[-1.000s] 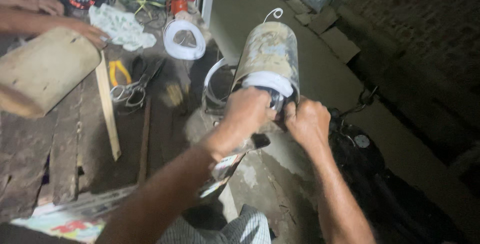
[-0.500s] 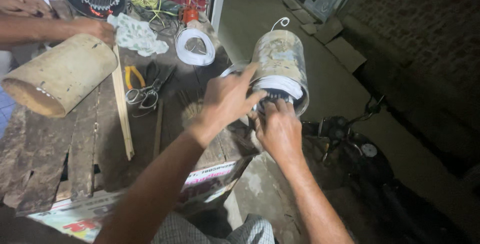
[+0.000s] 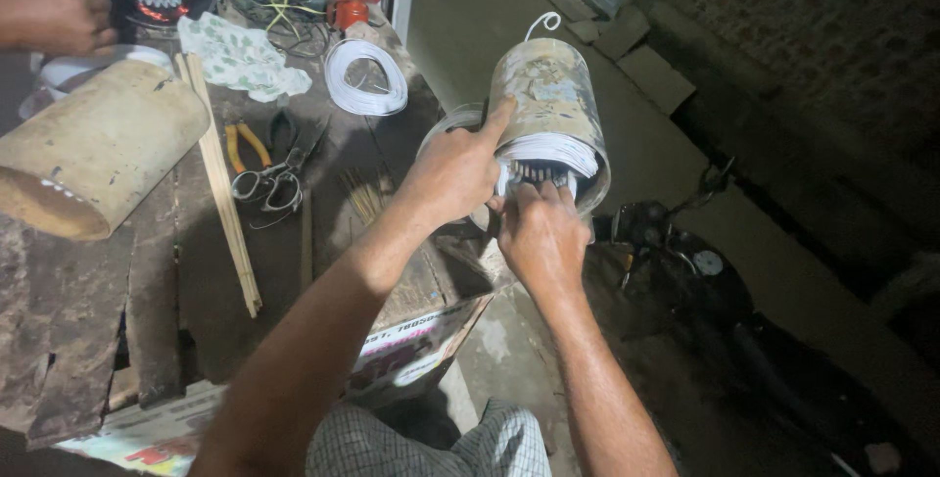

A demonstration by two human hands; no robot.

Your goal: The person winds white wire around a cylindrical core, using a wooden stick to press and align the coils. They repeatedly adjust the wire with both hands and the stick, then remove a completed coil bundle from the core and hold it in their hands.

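While the left hand lies curled against the motor stator housing, forefinger stretched along its shell, the right hand pinches into the white windings at its open end. Left of the housing, on the wooden workbench, lie scissors.

A flat cardboard box sticks out from under the near right corner of the wooden workbench; its visible face is white with a red band and dark print, slanting down toward the floor. Along the bench's near edge, at the lower left, lies another printed sheet or flattened package, pale with red, yellow and blue-green patches, partly tucked beneath the planks. No screens or signs are visible.
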